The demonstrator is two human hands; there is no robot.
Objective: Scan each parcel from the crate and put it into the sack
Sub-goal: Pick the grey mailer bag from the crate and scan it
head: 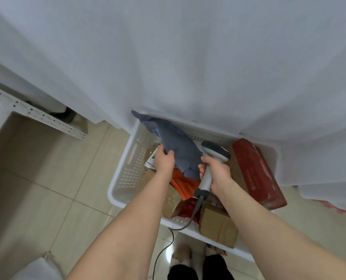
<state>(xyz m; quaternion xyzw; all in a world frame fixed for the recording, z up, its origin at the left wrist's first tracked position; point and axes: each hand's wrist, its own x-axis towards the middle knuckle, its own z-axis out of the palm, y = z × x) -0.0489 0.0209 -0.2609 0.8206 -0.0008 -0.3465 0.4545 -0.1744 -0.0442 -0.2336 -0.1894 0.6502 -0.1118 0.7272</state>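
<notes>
My left hand (165, 160) grips the edge of a grey-blue soft parcel (174, 142), lifted above the white perforated crate (130, 158). Its far end is tucked under the hanging white cloth. My right hand (216, 172) holds a grey handheld scanner (208, 164) by its handle, its head close beside the parcel. A dark cable (180, 227) trails from the scanner down to the floor. Inside the crate lie an orange parcel (183, 185), a long red box (257, 172), brown cardboard boxes (218, 225) and a labelled packet (150, 159). A white woven sack (40, 267) shows at the bottom left.
White cloth (188, 57) hangs over the upper view and covers the crate's far side. A white perforated shelf frame (36, 114) stands at the left. The floor is beige tile (46, 168). My feet (188, 257) are just below the crate.
</notes>
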